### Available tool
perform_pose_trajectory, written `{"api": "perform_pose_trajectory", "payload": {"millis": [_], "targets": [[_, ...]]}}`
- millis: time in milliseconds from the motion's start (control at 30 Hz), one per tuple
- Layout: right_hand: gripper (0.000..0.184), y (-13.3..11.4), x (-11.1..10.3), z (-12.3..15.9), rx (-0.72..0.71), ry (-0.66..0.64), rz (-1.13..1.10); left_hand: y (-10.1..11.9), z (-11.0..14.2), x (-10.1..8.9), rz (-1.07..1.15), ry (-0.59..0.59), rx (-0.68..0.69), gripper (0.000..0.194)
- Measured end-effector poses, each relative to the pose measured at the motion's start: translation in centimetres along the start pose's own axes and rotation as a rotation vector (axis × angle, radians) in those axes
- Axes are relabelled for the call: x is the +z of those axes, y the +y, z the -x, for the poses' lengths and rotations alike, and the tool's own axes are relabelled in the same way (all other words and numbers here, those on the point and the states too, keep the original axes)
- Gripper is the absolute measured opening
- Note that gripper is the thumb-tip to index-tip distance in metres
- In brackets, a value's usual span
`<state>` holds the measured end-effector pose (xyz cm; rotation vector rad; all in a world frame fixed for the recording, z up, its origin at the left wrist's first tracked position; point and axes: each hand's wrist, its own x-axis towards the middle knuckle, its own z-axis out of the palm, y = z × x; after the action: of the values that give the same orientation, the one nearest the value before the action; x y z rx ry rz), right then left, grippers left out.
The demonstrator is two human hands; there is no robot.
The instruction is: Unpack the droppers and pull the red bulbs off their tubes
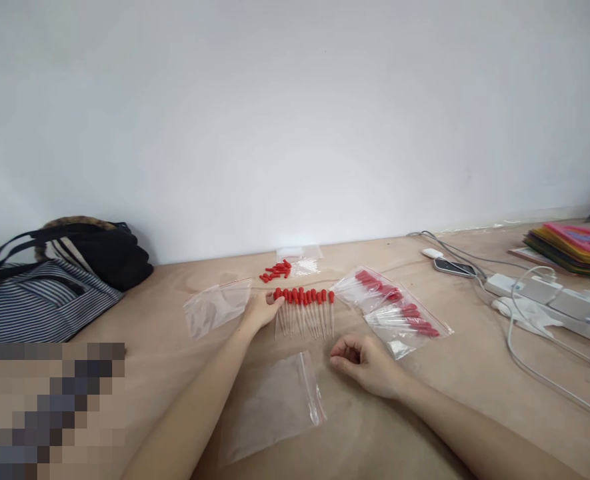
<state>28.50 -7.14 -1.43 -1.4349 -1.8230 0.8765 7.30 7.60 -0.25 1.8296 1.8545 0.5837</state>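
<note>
Several droppers with red bulbs and clear tubes lie side by side in a row, bulbs towards the wall. My left hand is at the row's left end, thumb and fingers closed around the bulb of the outermost dropper. Right of and nearer than the row, my right hand rests with its fingers curled in, and nothing shows in it. A flat clear zip bag lies between my forearms. Another clear bag is left of my left hand.
Loose red bulbs lie behind the row beside a bag of clear tubes. Bagged red-bulb droppers are at the right. Further right are a power strip, cables, a phone-like device and coloured sheets. A striped bag stands left.
</note>
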Motion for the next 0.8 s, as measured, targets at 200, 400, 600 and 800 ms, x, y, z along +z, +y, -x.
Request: {"api": "perform_pose_trajectory", "payload": {"millis": [200, 400, 600, 800], "targets": [[0.007, -0.1, 0.0, 0.0, 0.000, -0.003, 0.005, -0.1, -0.9, 0.6, -0.030, 0.009, -0.008, 0.030], [0.006, -0.2, 0.0, 0.0, 0.004, -0.002, 0.000, 0.2, -0.8, 0.2, -0.098, 0.032, -0.020, 0.027], [0.005, -0.4, -0.1, 0.0, 0.008, -0.004, 0.010, 0.8, -0.4, -0.6, -0.224, 0.082, -0.003, 0.016], [0.006, -0.3, -0.1, 0.0, 0.009, -0.013, -0.001, 0.8, -0.3, -0.7, -0.251, 0.094, -0.019, 0.012]]}}
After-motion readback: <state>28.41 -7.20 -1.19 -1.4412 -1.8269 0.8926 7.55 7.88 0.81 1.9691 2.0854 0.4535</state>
